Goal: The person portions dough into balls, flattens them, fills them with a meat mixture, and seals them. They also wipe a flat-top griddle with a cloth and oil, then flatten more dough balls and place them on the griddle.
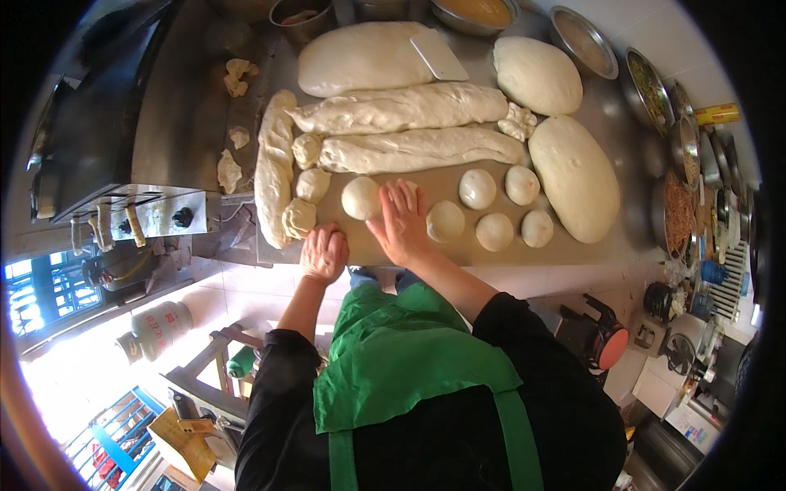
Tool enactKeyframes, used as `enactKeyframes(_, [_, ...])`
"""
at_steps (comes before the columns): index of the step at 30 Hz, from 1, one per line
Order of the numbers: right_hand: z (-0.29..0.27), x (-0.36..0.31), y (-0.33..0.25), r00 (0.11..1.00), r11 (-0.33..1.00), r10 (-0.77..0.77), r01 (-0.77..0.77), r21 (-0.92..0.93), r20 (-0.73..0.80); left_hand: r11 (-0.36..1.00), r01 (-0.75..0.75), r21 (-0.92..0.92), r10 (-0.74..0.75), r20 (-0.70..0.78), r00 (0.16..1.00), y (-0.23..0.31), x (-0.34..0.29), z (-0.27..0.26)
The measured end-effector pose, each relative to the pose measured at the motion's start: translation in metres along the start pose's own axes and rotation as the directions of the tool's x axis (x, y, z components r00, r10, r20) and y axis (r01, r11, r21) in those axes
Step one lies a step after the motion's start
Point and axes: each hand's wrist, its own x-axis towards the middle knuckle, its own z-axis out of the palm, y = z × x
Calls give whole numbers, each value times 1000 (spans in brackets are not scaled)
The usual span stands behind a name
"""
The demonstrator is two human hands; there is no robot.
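Note:
My right hand (pixel 399 222) lies with its fingers stretched out over a dough ball (pixel 413 188), most of which it hides. Just left of those fingers sits another round dough ball (pixel 360 198). At the board's near edge, my left hand (pixel 325 254) is closed with the fingers curled under; anything inside is hidden. Close to it is a rough dough lump (pixel 299 218), one of several small lumps in a column. Smooth dough balls (pixel 476 189) stand to the right of my right hand. Long dough rolls (pixel 422 150) stretch across the board behind both hands.
Large dough masses (pixel 575 178) lie at the right and back; a white scraper (pixel 439 55) rests on one. Metal bowls (pixel 584 42) line the far and right sides. A stove (pixel 164 209) stands left. A red-lidded black pot (pixel 610 348) is below right.

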Motion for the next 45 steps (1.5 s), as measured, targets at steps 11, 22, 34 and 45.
enactKeyframes(11, [0, 20, -1, 955, 878, -296, 266, 398, 14, 996, -10, -92, 11, 10, 1000, -9, -3, -2])
enactKeyframes(22, [-74, -105, 87, 946, 866, 319, -317, -388, -61, 987, -28, -160, 31, 16, 999, -11, -4, -1])
enactKeyframes(34, [19, -19, -32, 920, 940, 337, -340, 20, -199, 989, -50, -137, 61, 73, 995, -15, -8, -2])
enactKeyframes(45, [23, -11, -28, 989, 995, -87, 93, -47, 118, 982, -76, -172, 90, 72, 993, -18, -10, -1])
